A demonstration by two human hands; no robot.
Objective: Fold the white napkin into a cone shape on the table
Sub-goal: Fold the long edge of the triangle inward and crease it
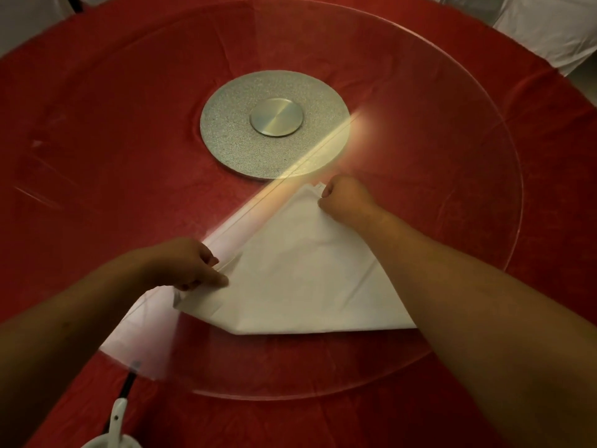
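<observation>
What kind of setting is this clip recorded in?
Probably a restaurant or banquet room. A round table under a red tablecloth carries a glass turntable on a silver hub, and a white napkin is being folded on it. White-covered chairs seem to stand behind.

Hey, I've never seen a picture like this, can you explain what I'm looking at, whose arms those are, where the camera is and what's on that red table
There is no machine here. One wide-angle camera worn on a person's head looks down at their own bare arms. The round table wears a red tablecloth, with a clear glass turntable on a silver base on top. On the glass lies the white napkin, already folded into a flat, roughly triangular shape. The left hand pinches its near-left edge; the right hand grips its far tip. The pale streak across the middle looks like light glare. At the bottom edge sits a white dish with a spoon, only partly visible.
</observation>
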